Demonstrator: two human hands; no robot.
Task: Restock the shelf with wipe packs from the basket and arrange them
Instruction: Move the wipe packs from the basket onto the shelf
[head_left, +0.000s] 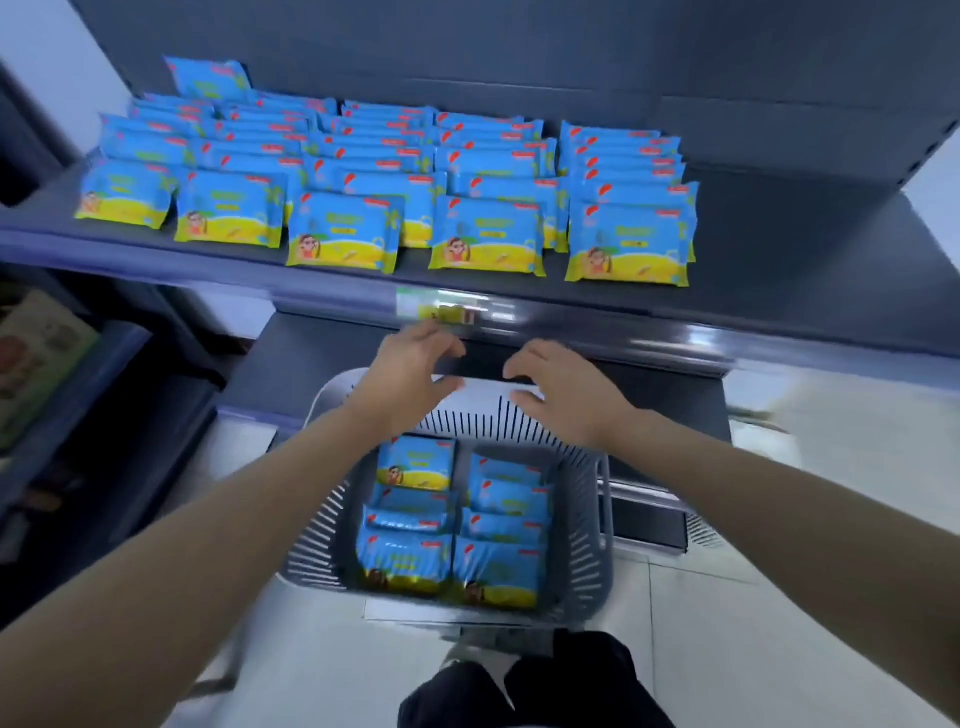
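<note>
Now both grips are released: left hand (415, 364) and right hand (561, 384) hover above the basket (587, 525) at its far rim; the wipe packs (498, 566) lie below, nearer the body, long sides crosswise, one column under each.

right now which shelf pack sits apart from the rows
The wipe pack at the far back left: it stands up behind the rows; the rest lie overlapped.

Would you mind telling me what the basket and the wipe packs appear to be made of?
Basket: apparently moulded grey plastic with a matte finish, judging by its uniform slotted walls. Wipe packs: seemingly soft printed plastic film, glossy, showing highlights, wrinkles and crimped edges.
</note>
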